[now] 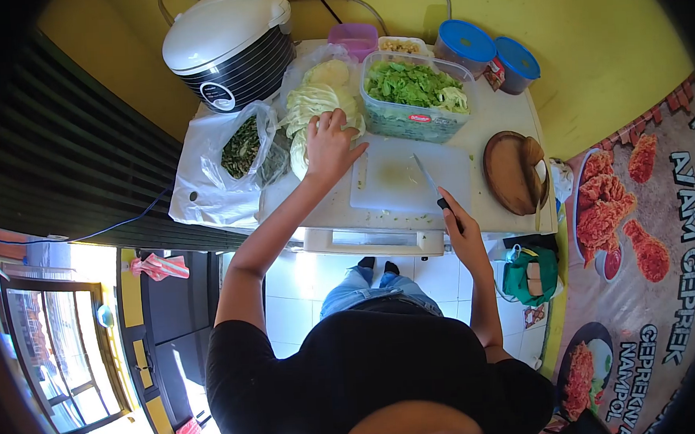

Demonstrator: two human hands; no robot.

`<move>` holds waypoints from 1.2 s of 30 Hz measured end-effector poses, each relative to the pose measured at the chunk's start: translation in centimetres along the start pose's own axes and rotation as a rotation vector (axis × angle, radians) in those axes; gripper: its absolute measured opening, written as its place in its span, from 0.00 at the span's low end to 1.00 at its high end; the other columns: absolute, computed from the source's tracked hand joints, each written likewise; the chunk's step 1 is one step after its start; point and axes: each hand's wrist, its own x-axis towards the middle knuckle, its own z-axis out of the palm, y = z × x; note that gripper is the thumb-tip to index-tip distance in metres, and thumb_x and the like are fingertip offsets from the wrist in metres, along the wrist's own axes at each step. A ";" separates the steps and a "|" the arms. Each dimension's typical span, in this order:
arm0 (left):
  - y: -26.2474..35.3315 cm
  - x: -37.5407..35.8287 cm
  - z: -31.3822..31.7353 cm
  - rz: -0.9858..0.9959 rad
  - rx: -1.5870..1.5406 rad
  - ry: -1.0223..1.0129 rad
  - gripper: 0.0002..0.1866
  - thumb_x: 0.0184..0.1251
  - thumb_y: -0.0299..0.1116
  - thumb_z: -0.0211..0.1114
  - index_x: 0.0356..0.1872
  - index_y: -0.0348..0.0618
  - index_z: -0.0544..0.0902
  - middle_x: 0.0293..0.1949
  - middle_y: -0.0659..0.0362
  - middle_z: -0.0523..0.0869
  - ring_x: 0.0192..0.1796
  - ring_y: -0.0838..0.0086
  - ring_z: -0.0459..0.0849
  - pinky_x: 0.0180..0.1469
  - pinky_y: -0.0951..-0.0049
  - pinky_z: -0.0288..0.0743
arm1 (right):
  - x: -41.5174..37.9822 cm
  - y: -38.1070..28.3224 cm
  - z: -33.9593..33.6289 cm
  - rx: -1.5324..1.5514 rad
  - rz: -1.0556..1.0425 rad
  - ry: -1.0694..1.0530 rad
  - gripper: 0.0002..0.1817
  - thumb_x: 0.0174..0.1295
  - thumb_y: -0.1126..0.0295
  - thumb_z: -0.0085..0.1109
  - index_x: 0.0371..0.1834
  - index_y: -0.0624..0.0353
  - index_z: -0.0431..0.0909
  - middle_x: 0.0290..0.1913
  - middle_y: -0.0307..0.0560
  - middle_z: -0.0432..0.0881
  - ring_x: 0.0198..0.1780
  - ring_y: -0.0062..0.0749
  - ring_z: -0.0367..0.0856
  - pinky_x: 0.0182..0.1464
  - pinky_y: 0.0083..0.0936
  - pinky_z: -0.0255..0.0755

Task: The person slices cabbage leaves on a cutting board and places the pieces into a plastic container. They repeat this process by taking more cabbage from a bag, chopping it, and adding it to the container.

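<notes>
My left hand point(330, 145) reaches over the pale green cabbage point(318, 101), which lies partly in a clear plastic bag. Its fingers are apart, with the tips on or just above the leaves; contact is hard to make out. In my right hand point(462, 225) is a knife point(425, 173), held by its black handle, the blade pointing up and left over the white cutting board point(378, 192). A few small green scraps dot the board. Behind it stands a clear plastic container point(417, 127) full of cut green leaves point(403, 84).
A rice cooker point(232, 46) stands at the back left, near a plastic bag of dark green leaves point(240, 148). Blue-lidded tubs point(464, 42) and a purple container point(352, 37) line the wall. A round wooden mortar point(506, 173) sits at right, close to the table edge.
</notes>
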 end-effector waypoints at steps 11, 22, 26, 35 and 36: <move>-0.1 0.1 -0.2 0.016 -0.079 0.150 0.07 0.55 0.37 0.71 0.34 0.50 0.89 0.38 0.61 0.78 0.47 0.65 0.76 0.50 0.63 0.65 | -0.4 -0.7 -0.2 0.045 0.046 -0.011 0.23 0.75 0.69 0.46 0.73 0.50 0.67 0.26 0.30 0.58 0.27 0.15 0.54 0.29 0.14 0.54; 1.6 -1.0 -5.6 -0.274 -1.144 -0.154 0.12 0.80 0.39 0.50 0.44 0.40 0.74 0.34 0.66 0.75 0.39 0.85 0.69 0.45 0.82 0.64 | 0.0 -0.2 -1.1 -0.008 -0.002 0.022 0.22 0.75 0.68 0.46 0.72 0.50 0.67 0.27 0.34 0.68 0.29 0.15 0.58 0.34 0.14 0.60; 3.9 -1.0 -4.2 -0.093 -1.411 -0.422 0.13 0.80 0.42 0.50 0.44 0.42 0.75 0.35 0.71 0.70 0.39 0.88 0.66 0.44 0.85 0.61 | 0.2 -1.7 -0.8 0.352 0.073 0.042 0.25 0.75 0.63 0.49 0.74 0.53 0.63 0.20 0.28 0.62 0.19 0.11 0.54 0.21 0.13 0.51; 6.2 -0.4 -2.1 -0.375 -1.605 -0.723 0.13 0.78 0.42 0.54 0.45 0.41 0.77 0.33 0.70 0.77 0.34 0.90 0.74 0.36 0.83 0.68 | 2.2 -1.0 -0.7 0.348 0.205 -0.214 0.16 0.64 0.55 0.65 0.33 0.59 0.79 0.18 0.24 0.64 0.19 0.08 0.59 0.19 0.15 0.49; 5.7 -0.6 -1.7 -0.444 -1.647 -0.693 0.13 0.78 0.42 0.55 0.44 0.41 0.77 0.31 0.70 0.78 0.32 0.90 0.74 0.34 0.84 0.68 | 2.2 -0.4 -0.7 0.269 0.150 -0.186 0.17 0.63 0.55 0.67 0.32 0.59 0.79 0.18 0.24 0.64 0.20 0.09 0.59 0.21 0.15 0.50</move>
